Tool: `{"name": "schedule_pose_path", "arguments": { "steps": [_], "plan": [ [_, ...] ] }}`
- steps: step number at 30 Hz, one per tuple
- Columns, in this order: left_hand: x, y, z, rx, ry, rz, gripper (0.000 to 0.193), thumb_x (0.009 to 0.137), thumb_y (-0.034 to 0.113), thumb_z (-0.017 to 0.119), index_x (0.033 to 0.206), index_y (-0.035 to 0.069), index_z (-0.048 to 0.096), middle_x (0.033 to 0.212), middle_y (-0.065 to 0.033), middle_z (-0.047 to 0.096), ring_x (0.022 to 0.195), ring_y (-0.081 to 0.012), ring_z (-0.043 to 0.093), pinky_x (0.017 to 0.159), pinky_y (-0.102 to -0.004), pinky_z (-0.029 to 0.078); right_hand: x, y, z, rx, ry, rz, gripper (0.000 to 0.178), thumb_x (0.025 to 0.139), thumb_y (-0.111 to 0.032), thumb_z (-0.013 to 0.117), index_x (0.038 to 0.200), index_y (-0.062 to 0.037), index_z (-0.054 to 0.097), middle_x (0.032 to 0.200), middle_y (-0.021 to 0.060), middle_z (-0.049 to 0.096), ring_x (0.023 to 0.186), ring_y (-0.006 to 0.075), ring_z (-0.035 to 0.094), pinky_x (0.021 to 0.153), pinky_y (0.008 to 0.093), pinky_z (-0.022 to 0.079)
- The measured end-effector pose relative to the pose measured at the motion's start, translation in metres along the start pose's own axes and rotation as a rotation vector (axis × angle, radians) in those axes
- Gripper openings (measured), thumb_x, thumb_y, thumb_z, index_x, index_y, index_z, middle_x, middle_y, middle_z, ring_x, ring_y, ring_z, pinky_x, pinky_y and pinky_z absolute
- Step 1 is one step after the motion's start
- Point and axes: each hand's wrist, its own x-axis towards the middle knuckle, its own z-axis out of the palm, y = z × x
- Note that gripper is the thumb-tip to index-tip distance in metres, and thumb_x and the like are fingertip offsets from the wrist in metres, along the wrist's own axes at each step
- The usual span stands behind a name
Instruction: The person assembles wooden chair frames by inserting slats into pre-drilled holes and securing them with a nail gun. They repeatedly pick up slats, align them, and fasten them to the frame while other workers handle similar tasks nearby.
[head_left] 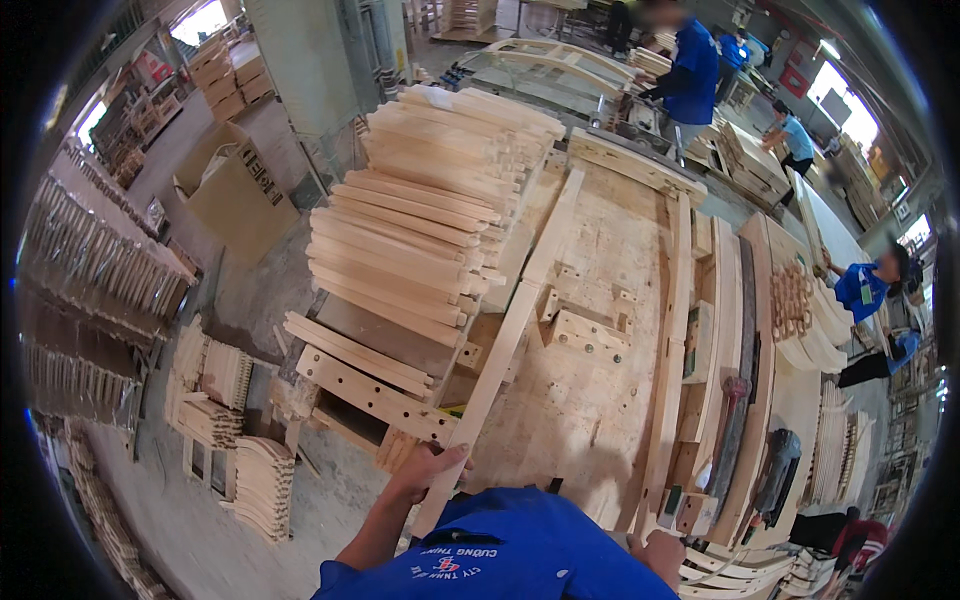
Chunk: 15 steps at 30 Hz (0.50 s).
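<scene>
My left hand (430, 472) is closed around the near end of a long pale wooden rail (512, 335), thumb on top. This rail runs away from me along the left side of the workbench (590, 410). At the bench's near right corner, my right hand (658, 552) is closed at the near end of a second long rail (670, 380); its fingertips are partly hidden. A crosspiece (635, 165) lies across the far end. Between the rails, a small wooden block with holes (592, 337) is fixed to the bench top.
Stacked wooden slats (420, 210) lie left of the bench, behind a drilled board (375, 395). On the right are a dark metal bar clamp (740, 390) and a black tool (777, 475). A cardboard box (235, 195) stands on the floor. Co-workers in blue (695, 70) work beyond.
</scene>
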Motion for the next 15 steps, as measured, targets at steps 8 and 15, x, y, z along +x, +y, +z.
{"name": "schedule_pose_path", "arguments": {
  "steps": [8, 15],
  "plan": [
    [0.011, 0.003, -0.005, 0.124, 0.003, 0.009, 0.047, 0.102, 0.040, 0.077, 0.123, -0.002, 0.072, 0.102, -0.0110, 0.078, 0.083, -0.0188, 0.074, 0.073, -0.0348, 0.061, 0.074, -0.156, -0.144, 0.315, 0.210, -0.812, 0.048, 0.097, -0.041, 0.076, 0.131, -0.0063, 0.072, 0.110, 0.0191, 0.079, 0.100, 0.0359, 0.077, 0.088, 0.0467, 0.060],
    [0.001, 0.009, -0.003, 0.180, 0.098, 0.102, 0.068, 0.094, 0.053, 0.082, 0.123, -0.008, 0.073, 0.104, -0.0188, 0.080, 0.087, -0.0242, 0.076, 0.077, -0.0375, 0.061, 0.116, -0.335, -0.229, 0.587, 0.336, -1.342, 0.028, 0.100, -0.018, 0.074, 0.121, -0.0020, 0.067, 0.102, 0.0150, 0.074, 0.084, 0.0210, 0.073, 0.076, 0.0359, 0.060]
  ]
}}
